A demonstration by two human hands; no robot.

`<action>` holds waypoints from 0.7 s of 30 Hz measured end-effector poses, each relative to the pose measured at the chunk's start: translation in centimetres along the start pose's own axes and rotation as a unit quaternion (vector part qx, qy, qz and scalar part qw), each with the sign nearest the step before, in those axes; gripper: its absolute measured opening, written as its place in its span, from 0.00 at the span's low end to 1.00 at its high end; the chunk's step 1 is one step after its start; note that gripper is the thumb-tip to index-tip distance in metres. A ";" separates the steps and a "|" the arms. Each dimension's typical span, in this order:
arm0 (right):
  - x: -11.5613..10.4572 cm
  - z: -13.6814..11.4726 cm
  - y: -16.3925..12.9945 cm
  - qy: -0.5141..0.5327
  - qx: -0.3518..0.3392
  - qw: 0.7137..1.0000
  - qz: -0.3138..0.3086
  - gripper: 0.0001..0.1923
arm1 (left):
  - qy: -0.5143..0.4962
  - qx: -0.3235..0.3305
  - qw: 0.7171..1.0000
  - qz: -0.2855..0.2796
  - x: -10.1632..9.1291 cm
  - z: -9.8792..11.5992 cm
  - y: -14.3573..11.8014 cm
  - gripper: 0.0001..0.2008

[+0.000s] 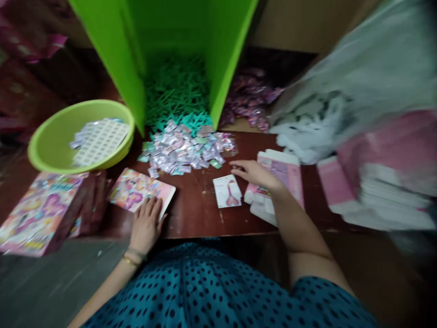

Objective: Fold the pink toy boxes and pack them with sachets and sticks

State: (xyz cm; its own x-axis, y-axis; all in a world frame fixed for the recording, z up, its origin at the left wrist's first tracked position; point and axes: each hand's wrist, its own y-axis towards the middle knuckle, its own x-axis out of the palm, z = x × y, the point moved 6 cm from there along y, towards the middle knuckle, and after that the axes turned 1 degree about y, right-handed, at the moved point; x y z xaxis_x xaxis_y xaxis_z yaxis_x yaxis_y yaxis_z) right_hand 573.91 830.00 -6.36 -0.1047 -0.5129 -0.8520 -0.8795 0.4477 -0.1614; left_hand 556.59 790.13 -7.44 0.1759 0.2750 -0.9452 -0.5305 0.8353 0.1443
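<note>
My left hand lies with its fingers stretched over the lower right part of a colourful printed box on the table. My right hand is held out with its fingers apart, and nothing shows in them. Just below its fingertips is a white card with a pink picture on it. Under and beside my right forearm lies a flattened pink-and-white carton with flaps spread. A heap of small shiny sachets lies beyond my hands, in the middle of the table.
A yellow-green basin with printed sheets stands at the left, above stacked colourful boxes. Turquoise sticks fill an upright bright green bin at the back. Purple-pink packets, a white plastic bag and stacked cartons are rightward.
</note>
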 end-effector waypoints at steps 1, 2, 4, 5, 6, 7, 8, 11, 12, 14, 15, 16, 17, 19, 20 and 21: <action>-2.3 3.0 1.1 -0.026 0.067 0.996 0.047 0.22 | 0.020 0.001 1.000 -0.002 0.9 -0.1 0.1 0.27; -4.8 6.1 1.8 -0.058 0.137 0.984 0.096 0.20 | 0.023 0.003 1.000 0.007 1.3 -0.1 0.3 0.31; -9.3 11.8 2.3 -0.120 0.266 0.940 0.175 0.21 | -0.021 0.020 0.999 0.029 1.5 0.6 0.8 0.37; -10.9 14.1 2.4 -0.141 0.316 0.917 0.200 0.22 | -0.062 0.029 0.997 0.034 1.4 1.3 1.1 0.38; -12.0 15.9 2.4 -0.155 0.353 0.898 0.213 0.24 | -0.110 0.039 0.993 0.029 1.4 2.2 1.4 0.36; -12.7 17.3 2.6 -0.162 0.377 0.885 0.219 0.24 | -0.162 0.049 0.985 0.012 1.4 3.3 1.9 0.33; -13.0 18.4 2.9 -0.164 0.393 0.878 0.219 0.24 | -0.214 0.058 0.975 -0.016 1.7 4.5 2.4 0.29; -13.3 19.9 3.5 -0.162 0.416 0.869 0.214 0.21 | -0.354 0.050 0.928 -0.109 3.6 8.1 4.6 0.19; -13.3 19.7 3.5 -0.163 0.420 0.866 0.216 0.21 | -0.395 0.034 0.909 -0.128 4.5 9.0 5.5 0.18; -12.8 18.3 2.6 -0.173 0.419 0.861 0.232 0.22 | -0.471 -0.012 0.869 -0.150 6.4 10.3 7.2 0.17; -12.1 16.8 1.8 -0.180 0.410 0.860 0.245 0.22 | -0.508 -0.039 0.845 -0.161 7.5 10.9 7.9 0.18; -11.0 14.8 0.9 -0.183 0.390 0.865 0.258 0.22 | -0.548 -0.065 0.816 -0.174 8.7 11.5 8.6 0.19; -9.4 12.3 0.1 -0.178 0.358 0.878 0.265 0.22 | -0.592 -0.091 0.779 -0.183 9.7 12.2 9.2 0.21; -4.6 6.5 -0.9 -0.118 0.243 0.935 0.228 0.20 | -0.690 -0.146 0.687 -0.172 11.4 13.5 10.5 0.26; -1.8 3.5 -0.9 -0.059 0.165 0.970 0.170 0.18 | -0.734 -0.178 0.639 -0.149 12.1 13.9 11.1 0.28; 0.9 0.5 -0.6 0.007 0.070 0.993 0.091 0.17 | -0.768 -0.211 0.593 -0.118 12.6 14.2 11.7 0.28</action>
State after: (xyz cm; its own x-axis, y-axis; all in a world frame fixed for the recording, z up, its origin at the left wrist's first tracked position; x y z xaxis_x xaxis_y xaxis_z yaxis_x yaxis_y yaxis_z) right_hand 574.55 829.62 -7.27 -0.2639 -0.4243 -0.8662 -0.7725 0.6308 -0.0737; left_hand 564.34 810.07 -13.49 0.6621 0.5541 0.5046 -0.4440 0.8324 -0.3315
